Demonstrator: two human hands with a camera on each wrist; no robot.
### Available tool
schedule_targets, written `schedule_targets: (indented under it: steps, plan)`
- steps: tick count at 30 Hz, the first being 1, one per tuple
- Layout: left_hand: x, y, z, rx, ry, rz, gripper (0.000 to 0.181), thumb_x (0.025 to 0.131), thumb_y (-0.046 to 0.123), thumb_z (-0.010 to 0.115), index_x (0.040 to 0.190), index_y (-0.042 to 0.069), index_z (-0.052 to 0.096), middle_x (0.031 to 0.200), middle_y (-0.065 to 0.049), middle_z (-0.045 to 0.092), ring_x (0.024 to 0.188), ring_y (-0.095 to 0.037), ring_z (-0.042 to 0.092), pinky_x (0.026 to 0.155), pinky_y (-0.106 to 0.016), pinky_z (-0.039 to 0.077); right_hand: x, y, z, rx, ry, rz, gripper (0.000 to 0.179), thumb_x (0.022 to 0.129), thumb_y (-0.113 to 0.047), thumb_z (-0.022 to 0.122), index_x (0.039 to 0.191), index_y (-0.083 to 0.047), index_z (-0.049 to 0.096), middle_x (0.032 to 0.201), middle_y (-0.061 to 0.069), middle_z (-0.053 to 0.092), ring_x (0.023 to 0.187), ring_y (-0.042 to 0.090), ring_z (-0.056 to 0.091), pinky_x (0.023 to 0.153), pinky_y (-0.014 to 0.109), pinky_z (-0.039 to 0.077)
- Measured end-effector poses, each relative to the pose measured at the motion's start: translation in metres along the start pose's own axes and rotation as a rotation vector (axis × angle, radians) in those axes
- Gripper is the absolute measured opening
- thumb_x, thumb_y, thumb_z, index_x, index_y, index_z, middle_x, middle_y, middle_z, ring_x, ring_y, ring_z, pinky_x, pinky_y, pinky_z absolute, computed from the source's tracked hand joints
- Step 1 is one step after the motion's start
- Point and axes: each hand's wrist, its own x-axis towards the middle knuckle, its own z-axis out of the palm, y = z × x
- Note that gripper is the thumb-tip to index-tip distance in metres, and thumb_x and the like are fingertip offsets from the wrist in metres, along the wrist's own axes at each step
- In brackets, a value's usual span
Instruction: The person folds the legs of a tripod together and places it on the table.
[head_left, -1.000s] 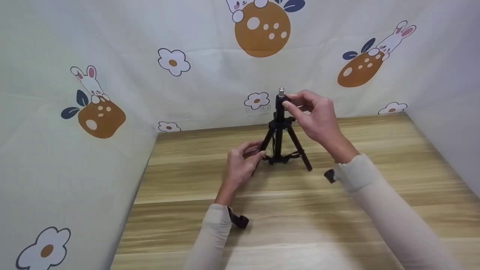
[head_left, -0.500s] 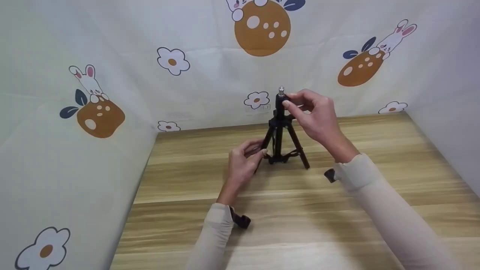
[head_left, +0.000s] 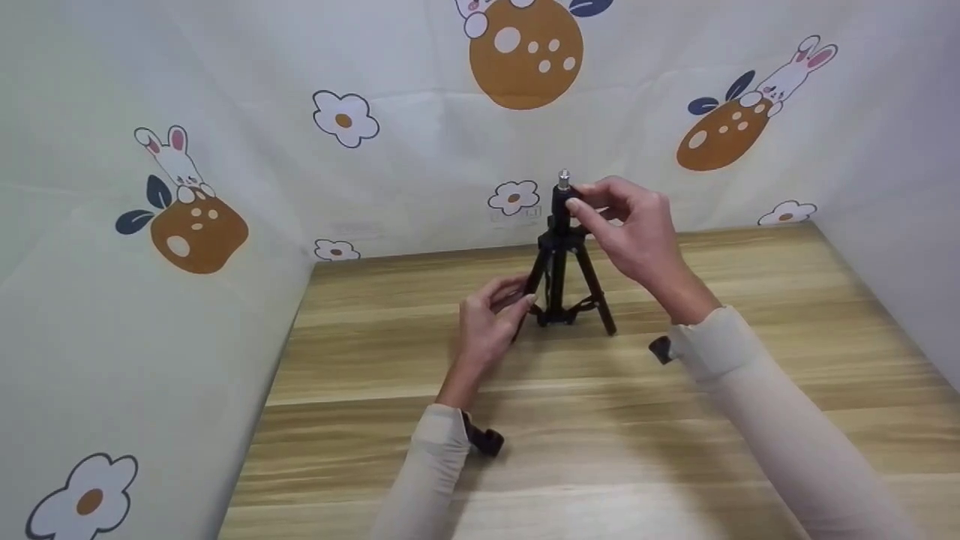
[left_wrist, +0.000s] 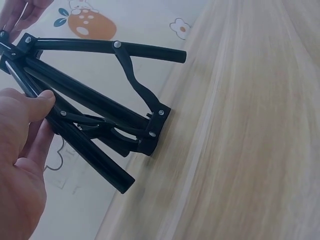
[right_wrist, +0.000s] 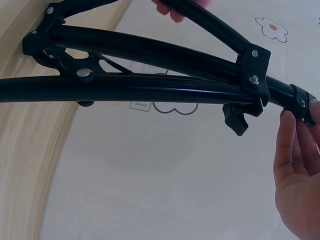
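A small black tripod (head_left: 561,262) stands on the wooden table (head_left: 600,420) near the back wall, legs spread, a silver screw (head_left: 563,178) on top. My right hand (head_left: 626,225) pinches the tripod's top collar just under the screw. My left hand (head_left: 486,322) grips the front left leg low down, fingers curled round it. In the left wrist view the thumb (left_wrist: 35,107) presses on that leg of the tripod (left_wrist: 100,110). In the right wrist view fingertips (right_wrist: 292,150) touch the collar end of the tripod (right_wrist: 150,65).
Walls covered in cloth printed with rabbits and flowers close the table at the back (head_left: 450,112), left (head_left: 135,300) and right (head_left: 900,225). Black wrist-camera mounts (head_left: 484,440) show under my left sleeve and beside the right cuff (head_left: 660,349).
Almost nothing: both hands keep their hold on the tripod, and the view has tilted slightly.
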Motion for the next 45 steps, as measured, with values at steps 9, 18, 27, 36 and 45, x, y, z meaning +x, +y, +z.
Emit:
schedule_targets:
  steps: [9,18,27,36,45]
  plan:
    - [0.001,-0.002,0.004,-0.011,0.018,0.035,0.031,0.094,0.0,0.083,0.124,0.002,0.077,0.122,-0.015,0.081,0.114,-0.024,0.079,0.101,-0.029,0.066,0.0,0.0,0.0,0.012,0.008,0.007,0.021,0.1,-0.021,0.081,0.118,-0.01,0.081,0.104,0.004,0.083,0.086,0.009,0.076,0.08,0.016,0.066]
    - [0.002,-0.004,0.005,-0.019,0.024,0.071,0.031,0.093,-0.001,0.083,0.123,0.002,0.076,0.123,-0.016,0.081,0.114,-0.025,0.079,0.101,-0.031,0.066,0.0,0.004,0.001,0.008,0.016,-0.001,0.021,0.1,-0.024,0.081,0.117,-0.012,0.082,0.104,0.001,0.084,0.086,0.008,0.077,0.08,0.016,0.065]
    - [0.004,-0.005,0.01,-0.069,0.044,0.073,0.031,0.092,-0.004,0.082,0.122,-0.003,0.075,0.121,-0.02,0.08,0.113,-0.027,0.079,0.101,-0.033,0.067,0.002,0.0,0.0,0.001,0.006,0.007,0.02,0.1,-0.025,0.081,0.116,-0.013,0.083,0.104,0.003,0.084,0.086,0.006,0.077,0.08,0.016,0.065]
    - [0.005,-0.004,0.013,-0.065,0.046,0.081,0.031,0.093,-0.004,0.082,0.123,-0.002,0.075,0.119,-0.018,0.079,0.114,-0.024,0.077,0.102,-0.033,0.067,0.003,0.005,-0.001,-0.024,0.007,0.009,0.022,0.101,-0.027,0.081,0.117,-0.014,0.083,0.105,0.003,0.084,0.086,0.006,0.077,0.082,0.016,0.065]
    - [0.006,-0.005,0.015,-0.106,0.049,0.079,0.031,0.092,-0.005,0.082,0.122,-0.002,0.074,0.119,-0.018,0.078,0.114,-0.025,0.076,0.103,-0.035,0.066,0.004,0.004,0.001,0.017,0.012,-0.003,0.018,0.1,-0.024,0.081,0.115,-0.013,0.083,0.103,0.005,0.084,0.085,0.01,0.078,0.079,0.016,0.066]
